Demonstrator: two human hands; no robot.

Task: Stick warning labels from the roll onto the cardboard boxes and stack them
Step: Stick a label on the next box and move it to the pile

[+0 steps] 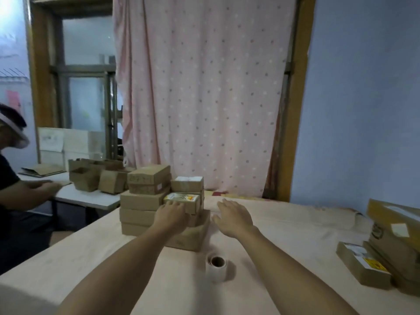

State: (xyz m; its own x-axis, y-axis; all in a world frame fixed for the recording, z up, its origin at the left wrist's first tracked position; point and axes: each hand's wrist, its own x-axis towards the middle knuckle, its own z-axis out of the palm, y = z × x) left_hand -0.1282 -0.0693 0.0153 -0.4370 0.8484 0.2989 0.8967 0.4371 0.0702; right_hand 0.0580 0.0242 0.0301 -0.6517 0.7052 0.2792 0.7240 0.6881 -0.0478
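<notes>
Your left hand point(172, 214) rests on the small labelled box point(183, 202) atop the stack point(141, 208), apparently grasping it; your right hand point(234, 215) hovers empty, fingers spread. One label roll point(216, 267) stands nearby. At least two boxes point(363, 267) wait at right, so labelling seems midway.

Bare table point(284, 235) between stacked boxes point(145, 201) and right-hand boxes point(386, 251); label roll point(216, 267) nearer.

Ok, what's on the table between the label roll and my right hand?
Nothing: in the head view, only bare table covering lies between the label roll and the right hand.
</notes>
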